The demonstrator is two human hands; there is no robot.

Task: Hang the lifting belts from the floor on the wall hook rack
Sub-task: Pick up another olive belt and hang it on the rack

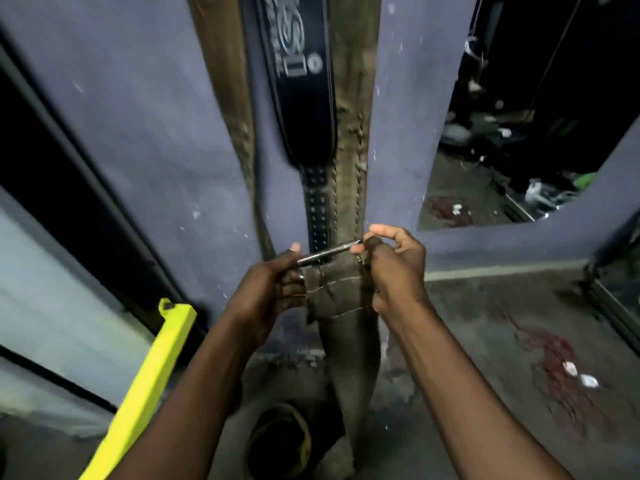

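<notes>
- Grip: the left hand (277, 278) and right hand (391, 268) are both clenched on the buckle end of a worn brown belt (341, 299), thumbs pinching its metal buckle bar (327, 252); the belt's tail trails down to the floor (485, 323).
- Risk: lifted by the bar alone, the strap could slip free, or the tail could snag on the dark round thing (280, 441) below.
- On the wall (138, 116) beyond, a black belt (298, 81) already hangs between brown straps; its pale lettering is blurred and upside down, unreadable. The rack is out of view.

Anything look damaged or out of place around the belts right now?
Yes. The tan belt hanging right of the black belt is frayed along its stitched edge. Another belt lies coiled on the floor, which has dark red stains. Both hands hold a worn brown belt by its buckle.
</notes>
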